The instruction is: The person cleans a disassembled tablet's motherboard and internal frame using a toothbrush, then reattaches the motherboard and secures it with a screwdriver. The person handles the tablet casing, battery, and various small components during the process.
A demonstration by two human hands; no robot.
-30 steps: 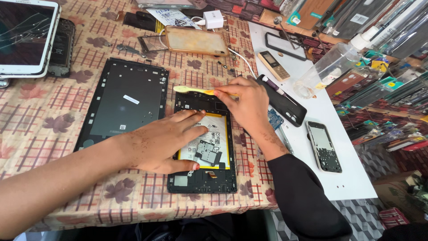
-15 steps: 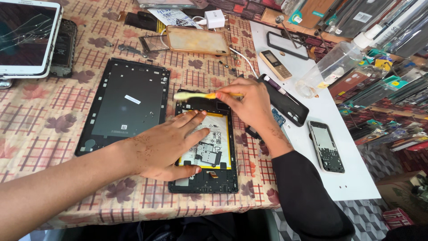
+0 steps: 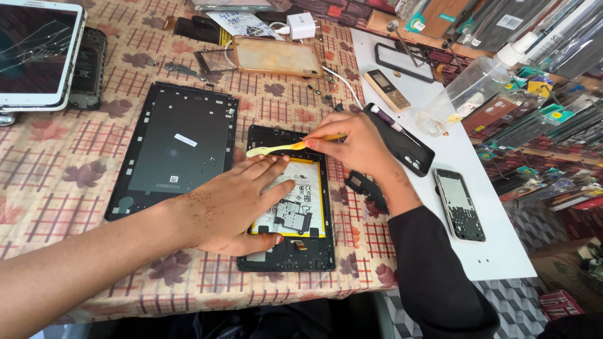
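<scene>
Pinching yellow toothbrush (image 3: 276,149), right hand (image 3: 352,141); left hand (image 3: 235,204) flat, open on white-labelled tablet (image 3: 292,213)

A single head-worn camera looks steeply down and forward from close above the table (image 3: 56,188), centred on the opened tablet (image 3: 290,198), with shelves of stock beyond its right edge.

The left hand (image 3: 235,207) hides part of the opened tablet (image 3: 289,201).
</scene>
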